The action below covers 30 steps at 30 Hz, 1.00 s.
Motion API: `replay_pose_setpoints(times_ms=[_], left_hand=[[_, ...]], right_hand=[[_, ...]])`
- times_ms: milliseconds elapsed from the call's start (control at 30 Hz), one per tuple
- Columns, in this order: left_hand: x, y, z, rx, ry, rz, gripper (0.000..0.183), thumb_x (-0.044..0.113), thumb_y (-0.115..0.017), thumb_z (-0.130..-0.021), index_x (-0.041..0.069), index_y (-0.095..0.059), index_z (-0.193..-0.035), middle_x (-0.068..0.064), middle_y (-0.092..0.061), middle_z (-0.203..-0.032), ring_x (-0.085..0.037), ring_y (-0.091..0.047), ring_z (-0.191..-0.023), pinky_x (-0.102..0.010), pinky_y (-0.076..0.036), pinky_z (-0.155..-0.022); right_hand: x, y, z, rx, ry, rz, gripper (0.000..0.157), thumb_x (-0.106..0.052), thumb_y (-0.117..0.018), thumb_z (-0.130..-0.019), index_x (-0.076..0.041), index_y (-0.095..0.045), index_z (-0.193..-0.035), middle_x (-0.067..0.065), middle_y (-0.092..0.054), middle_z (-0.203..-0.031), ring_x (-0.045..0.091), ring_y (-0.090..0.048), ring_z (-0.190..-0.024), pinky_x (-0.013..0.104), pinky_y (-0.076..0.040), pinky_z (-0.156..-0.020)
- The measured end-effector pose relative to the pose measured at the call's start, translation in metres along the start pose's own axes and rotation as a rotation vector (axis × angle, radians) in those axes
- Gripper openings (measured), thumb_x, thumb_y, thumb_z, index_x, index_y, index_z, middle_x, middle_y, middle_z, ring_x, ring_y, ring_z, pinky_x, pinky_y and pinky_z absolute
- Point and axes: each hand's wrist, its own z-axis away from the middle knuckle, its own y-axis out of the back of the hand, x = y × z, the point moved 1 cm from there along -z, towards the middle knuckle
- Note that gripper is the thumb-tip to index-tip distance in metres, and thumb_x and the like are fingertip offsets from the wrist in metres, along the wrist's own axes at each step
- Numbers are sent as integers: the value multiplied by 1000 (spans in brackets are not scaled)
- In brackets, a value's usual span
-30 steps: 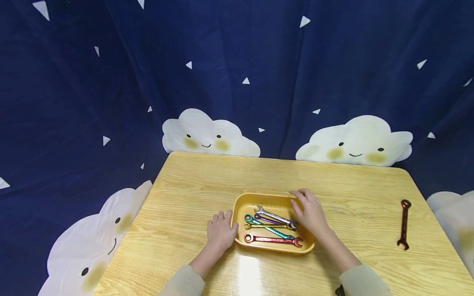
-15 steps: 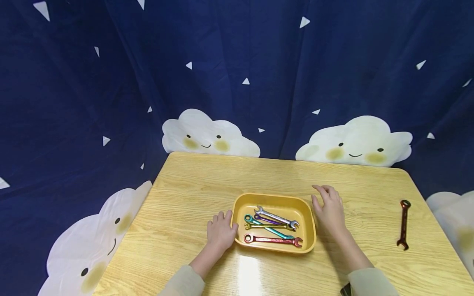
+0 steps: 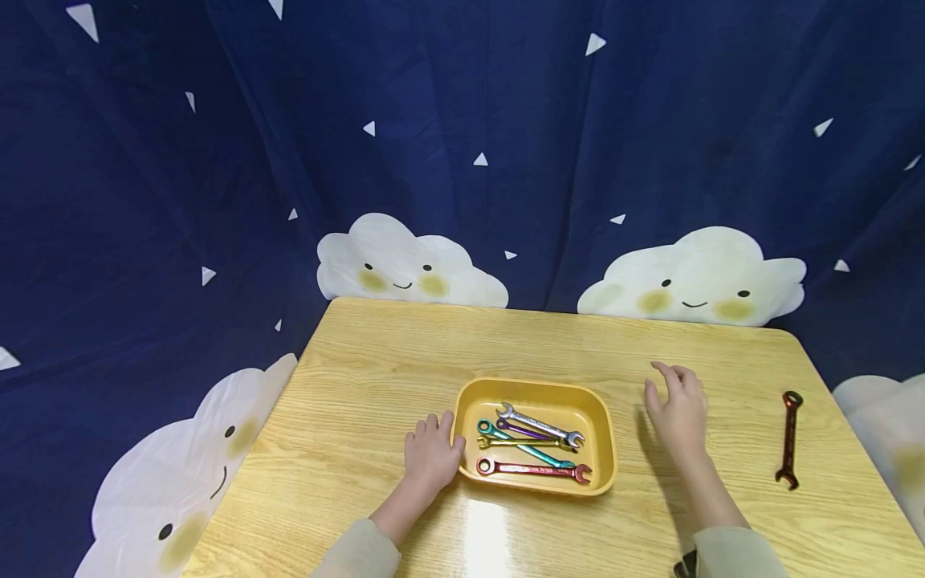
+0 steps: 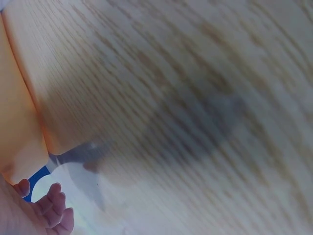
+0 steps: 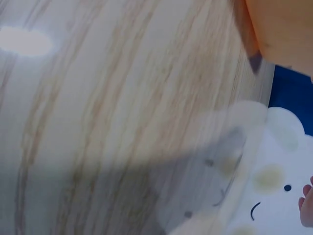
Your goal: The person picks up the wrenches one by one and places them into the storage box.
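In the head view, a yellow plastic tray (image 3: pixel 535 486) holds several wrenches: a silver wrench (image 3: pixel 538 423), a purple wrench (image 3: pixel 522 429), a gold wrench (image 3: pixel 516 441), a teal wrench (image 3: pixel 536 453) and a red wrench (image 3: pixel 535 469). My left hand (image 3: pixel 432 453) rests at the tray's left side, its thumb against the rim and its fingers loosely bent. Right of the tray, my right hand (image 3: pixel 681 413) hovers above the table with nothing in it, thumb and fingers apart. Farther right lies a dark red wrench (image 3: pixel 789 440), apart from the hand.
The wooden table (image 3: pixel 405 345) reaches back to a dark blue curtain (image 3: pixel 433 120) printed with clouds and triangles. A small dark object (image 3: pixel 685 564) shows beside the right sleeve. Both wrist views show mostly tabletop and part of the tray (image 4: pixel 17 107).
My right hand has drawn back from over the tray's right end and moved right, into the space between tray and dark red wrench. The left hand and the tray have stayed in place.
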Motion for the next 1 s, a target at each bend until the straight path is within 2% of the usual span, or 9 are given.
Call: replay_pose_setpoints(times_ms=[300, 567, 900, 1000], left_hand=[[0, 0, 1, -5, -2, 8, 35, 34, -44, -86, 14, -48, -113, -9, -50, -92, -26, -46, -82, -40, -36, -67], [0, -1, 1, -4, -1, 11, 36, 34, -44, -86, 13, -48, -115, -10, -50, -93, -26, -46, -82, -40, -36, -67], [0, 1, 1, -8, 2, 14, 35, 34, -46, -86, 13, -48, -114, -10, -50, -93, -27, -46, -83, -41, -36, -67], [1, 1, 1, -9, 4, 14, 35, 34, -46, -86, 13, -48, -114, -10, -50, -94, -27, -47, -83, -41, -36, -68]], right_hand=[[17, 13, 0, -1, -113, 15, 31, -2, -60, -81, 6, -56, -111, 31, -47, -105, 47, -43, -98, 59, -29, -78], [33, 21, 2, 90, -179, 21, 30, -2, -58, -80, 8, -57, -108, 32, -48, -102, 50, -43, -98, 60, -28, -81], [55, 30, 3, 25, -439, 81, 37, -12, -52, -87, 3, -52, -121, 30, -43, -116, 49, -37, -109, 58, -24, -90], [61, 33, 3, 14, -492, 90, 40, -14, -50, -88, 1, -50, -125, 29, -42, -120, 48, -36, -113, 58, -22, -93]])
